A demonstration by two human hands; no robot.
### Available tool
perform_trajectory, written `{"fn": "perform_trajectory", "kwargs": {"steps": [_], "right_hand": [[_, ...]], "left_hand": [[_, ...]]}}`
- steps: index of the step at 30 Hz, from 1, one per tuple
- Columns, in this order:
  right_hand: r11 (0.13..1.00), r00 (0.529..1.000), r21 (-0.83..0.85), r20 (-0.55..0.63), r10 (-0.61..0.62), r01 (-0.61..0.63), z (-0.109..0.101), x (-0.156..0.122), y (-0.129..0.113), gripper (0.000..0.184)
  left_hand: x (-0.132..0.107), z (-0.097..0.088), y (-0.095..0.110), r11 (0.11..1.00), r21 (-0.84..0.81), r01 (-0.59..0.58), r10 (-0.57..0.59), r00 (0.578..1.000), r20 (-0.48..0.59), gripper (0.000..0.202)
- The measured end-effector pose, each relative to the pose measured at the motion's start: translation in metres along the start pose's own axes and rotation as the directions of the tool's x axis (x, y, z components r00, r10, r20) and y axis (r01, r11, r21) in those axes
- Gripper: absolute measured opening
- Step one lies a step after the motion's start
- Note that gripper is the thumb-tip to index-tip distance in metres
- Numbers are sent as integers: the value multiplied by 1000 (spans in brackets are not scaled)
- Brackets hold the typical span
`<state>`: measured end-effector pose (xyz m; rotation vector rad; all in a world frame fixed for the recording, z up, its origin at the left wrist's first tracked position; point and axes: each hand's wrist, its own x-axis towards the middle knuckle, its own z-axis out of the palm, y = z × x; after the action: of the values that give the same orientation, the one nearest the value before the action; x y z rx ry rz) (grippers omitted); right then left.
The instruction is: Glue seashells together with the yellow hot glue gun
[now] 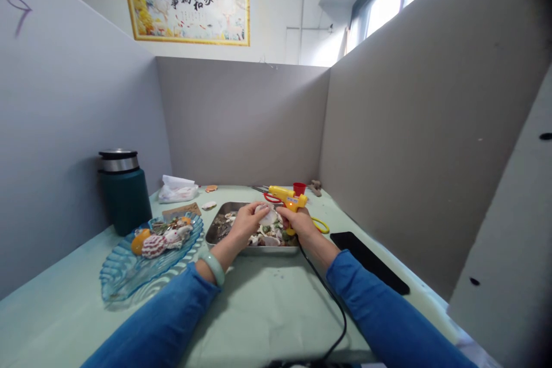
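My left hand [248, 219] pinches a white shell [268, 215] above the metal tray. The shell is flat and rounded, its near side partly covered by my fingers. Close on the right, my right hand [299, 223] is closed around the handle of a yellow hot glue gun [290, 198], whose nozzle points left. My right thumb lies near the shell's edge; whether it touches cannot be made out. A black cord runs from the gun toward the table's front edge. Beneath both hands, the metal tray [269, 250] holds many mixed shells.
Left of the tray, a blue glass dish [125, 276] carries shells; a dark green flask [127, 198] stands behind it. Tissues [177, 190], a loose shell [209, 205] and a red cup [299, 188] sit farther back. A black phone [368, 261] lies right. Grey partitions surround the table.
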<state>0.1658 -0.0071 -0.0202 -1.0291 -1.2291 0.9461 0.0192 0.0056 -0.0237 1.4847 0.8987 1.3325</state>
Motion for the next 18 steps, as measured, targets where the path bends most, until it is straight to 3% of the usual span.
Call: {"fn": "perform_trajectory", "kwargs": {"steps": [18], "right_hand": [[999,1000,22,21,-23,23,-1,3,6,28]], "left_hand": [[-1,0,2,999,50,6,-4,1000,-30,35]]}}
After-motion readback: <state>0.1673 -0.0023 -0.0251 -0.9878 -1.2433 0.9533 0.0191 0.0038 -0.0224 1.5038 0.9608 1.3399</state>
